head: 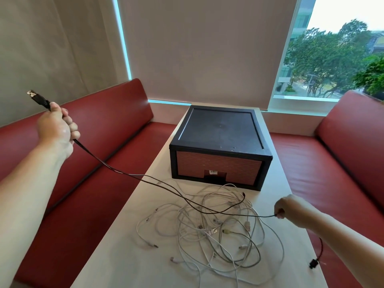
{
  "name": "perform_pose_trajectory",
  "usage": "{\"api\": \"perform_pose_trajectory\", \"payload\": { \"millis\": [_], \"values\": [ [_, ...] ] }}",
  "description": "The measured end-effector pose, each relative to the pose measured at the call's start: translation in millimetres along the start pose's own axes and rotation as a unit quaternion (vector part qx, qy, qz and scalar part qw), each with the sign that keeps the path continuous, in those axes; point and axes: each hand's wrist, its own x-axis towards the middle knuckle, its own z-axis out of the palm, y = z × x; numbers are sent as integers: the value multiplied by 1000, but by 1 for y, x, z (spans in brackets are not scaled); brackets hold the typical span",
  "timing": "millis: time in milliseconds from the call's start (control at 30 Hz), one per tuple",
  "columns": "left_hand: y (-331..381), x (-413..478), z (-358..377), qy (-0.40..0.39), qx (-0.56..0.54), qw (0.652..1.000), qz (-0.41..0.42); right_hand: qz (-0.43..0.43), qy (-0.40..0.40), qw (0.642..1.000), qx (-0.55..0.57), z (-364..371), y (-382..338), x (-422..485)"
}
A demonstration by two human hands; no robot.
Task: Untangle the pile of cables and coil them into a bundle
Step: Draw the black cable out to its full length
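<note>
A tangled pile of white cables (220, 231) lies on the pale table (124, 262). A black cable (128, 174) stretches above the pile between my two hands. My left hand (57, 129) is raised over the left sofa and grips the cable near its USB plug (34, 96), which sticks out above the fist. My right hand (287, 206) hovers at the pile's right edge and pinches the other part of the black cable. One loose black end (243, 194) curls over the white cables.
A black box with a brick-patterned drawer front (218, 171) stands on the table behind the pile. Red sofas (116, 129) flank the table on both sides. A red-and-black cable with a black plug (313, 262) hangs below my right forearm at the table's right edge.
</note>
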Motion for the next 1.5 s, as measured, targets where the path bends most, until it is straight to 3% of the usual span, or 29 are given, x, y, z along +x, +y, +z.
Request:
{"api": "perform_pose_trajectory", "payload": {
  "millis": [133,500,700,933,1367,1500],
  "values": [
    [-3,1,-3,1,0,1000,2,12,34,997,63,-1,4,1],
    [-5,6,-1,1,-8,1000,2,55,-52,997,25,12,4,-7],
    [-8,4,3,13,10,1000,1,122,-21,988,91,24,5,-2],
    [-23,0,8,20,36,999,14,223,54,951,207,43,22,7],
    [-18,10,21,10,46,998,46,244,95,942,211,26,30,16],
    [-15,14,25,16,42,997,56,272,98,924,250,27,42,24]
  ]
}}
